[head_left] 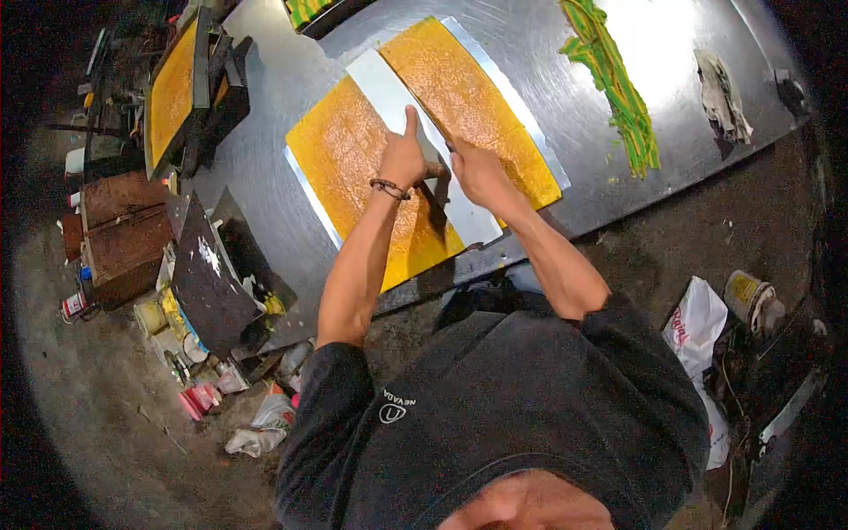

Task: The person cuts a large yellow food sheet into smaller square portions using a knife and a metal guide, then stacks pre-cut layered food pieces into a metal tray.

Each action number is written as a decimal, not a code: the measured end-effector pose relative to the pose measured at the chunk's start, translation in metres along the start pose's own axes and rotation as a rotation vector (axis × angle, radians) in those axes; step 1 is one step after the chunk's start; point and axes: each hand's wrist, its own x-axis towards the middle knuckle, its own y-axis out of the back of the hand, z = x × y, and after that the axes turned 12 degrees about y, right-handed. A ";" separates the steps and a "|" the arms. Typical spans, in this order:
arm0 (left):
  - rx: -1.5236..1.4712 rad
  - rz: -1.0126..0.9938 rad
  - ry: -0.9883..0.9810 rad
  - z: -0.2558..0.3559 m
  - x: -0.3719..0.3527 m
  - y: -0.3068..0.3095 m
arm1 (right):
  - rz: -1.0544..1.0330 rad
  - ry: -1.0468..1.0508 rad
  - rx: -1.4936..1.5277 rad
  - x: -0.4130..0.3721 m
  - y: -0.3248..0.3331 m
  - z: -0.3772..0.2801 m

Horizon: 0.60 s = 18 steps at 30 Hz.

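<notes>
A large flat slab (459,79) with a glossy orange-brown top and yellow edges lies on a pale sheet (549,161) on the metal table. Across it runs a long, flat white straightedge strip (382,84). My left hand (405,161) presses on the strip from its left side, fingers apart and one finger stretched along it. On the strip's right edge, my right hand (482,179) is closed around a thin blade-like tool, its grip hidden in my fingers. A thin dark line runs along that edge beyond my right fingertips.
Green and yellow strips (618,97) lie on the metal table (521,35), left of a crumpled cloth (723,97). A tray with an orange slab (172,93) leans at the left. A dark board (208,274) and clutter stand below it. A white bag (695,327) sits at the lower right.
</notes>
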 end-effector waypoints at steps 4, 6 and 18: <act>0.033 0.022 -0.024 0.003 -0.002 0.003 | 0.157 0.141 0.024 -0.023 -0.005 0.009; -0.029 -0.089 0.054 0.004 -0.002 0.002 | -0.022 0.011 -0.043 -0.011 0.006 -0.003; 0.036 -0.113 0.030 0.008 -0.001 0.012 | 0.153 0.098 0.041 -0.079 0.001 0.003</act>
